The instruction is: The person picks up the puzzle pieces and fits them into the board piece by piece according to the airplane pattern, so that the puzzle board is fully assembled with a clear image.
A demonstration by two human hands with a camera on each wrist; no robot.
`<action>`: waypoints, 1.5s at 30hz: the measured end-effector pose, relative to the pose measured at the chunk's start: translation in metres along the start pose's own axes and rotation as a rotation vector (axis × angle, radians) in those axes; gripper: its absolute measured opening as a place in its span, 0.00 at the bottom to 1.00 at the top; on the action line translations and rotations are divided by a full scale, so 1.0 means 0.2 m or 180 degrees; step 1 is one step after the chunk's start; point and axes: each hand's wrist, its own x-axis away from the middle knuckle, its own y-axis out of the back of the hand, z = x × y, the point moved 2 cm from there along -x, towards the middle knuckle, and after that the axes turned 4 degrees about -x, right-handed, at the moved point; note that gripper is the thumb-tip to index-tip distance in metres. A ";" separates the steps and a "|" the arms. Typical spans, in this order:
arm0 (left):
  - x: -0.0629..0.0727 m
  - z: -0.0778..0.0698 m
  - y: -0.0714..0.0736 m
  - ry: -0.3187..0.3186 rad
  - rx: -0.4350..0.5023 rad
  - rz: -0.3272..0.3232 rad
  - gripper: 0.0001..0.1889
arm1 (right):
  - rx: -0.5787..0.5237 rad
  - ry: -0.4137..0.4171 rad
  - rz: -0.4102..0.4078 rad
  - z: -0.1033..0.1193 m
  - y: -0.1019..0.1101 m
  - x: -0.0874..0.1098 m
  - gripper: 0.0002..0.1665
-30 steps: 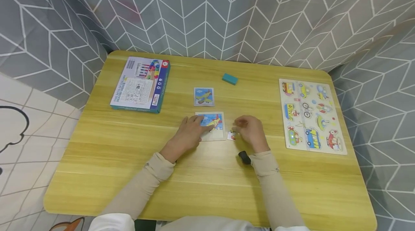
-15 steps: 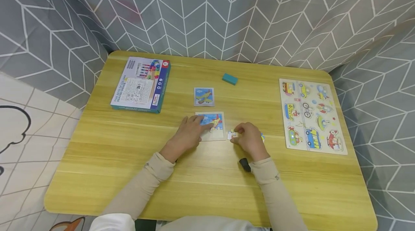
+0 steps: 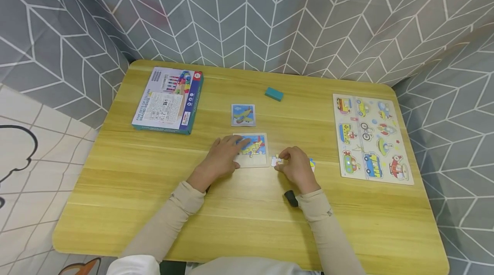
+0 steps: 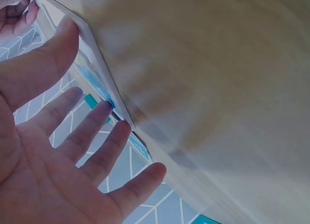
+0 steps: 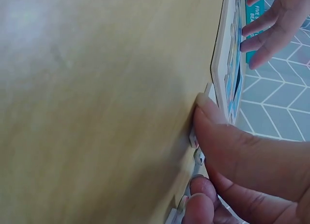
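Note:
A wooden puzzle board (image 3: 252,162) with a partly filled airplane picture lies in front of me. My left hand (image 3: 221,157) is over its left side, fingers spread and relaxed. In the left wrist view, the fingers (image 4: 92,122) reach along the board's edge and hold nothing. Just right of the board, my right hand (image 3: 299,167) pinches a small white-edged puzzle piece (image 3: 275,161) low over the table, between thumb and fingers. Another blue and yellow puzzle piece (image 3: 312,164) shows from behind the right hand.
A small airplane picture card (image 3: 243,115) lies beyond the board, with a teal block (image 3: 274,94) farther back. At the left stands a flat bead toy box (image 3: 166,101). A vehicle puzzle board (image 3: 374,137) lies at the right. Grey patterned curtains (image 3: 247,17) surround the table.
My right hand has come nearer to me, thumb and fingers closing on the piece and uncovering another piece beside it. My left hand has drawn back leftward, showing more of the airplane picture.

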 end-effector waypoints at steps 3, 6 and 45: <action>0.00 0.01 0.00 -0.0015 0.0005 -0.0041 0.42 | -0.0039 -0.0021 -0.0005 0.00 0.00 0.00 0.16; 0.00 0.01 0.00 -0.0027 0.0008 -0.0051 0.43 | -0.0078 -0.0045 -0.0021 0.00 0.00 0.00 0.16; -0.01 0.03 -0.02 -0.0015 0.0008 -0.0099 0.46 | -0.1256 0.0463 0.0225 0.17 -0.20 -0.09 0.05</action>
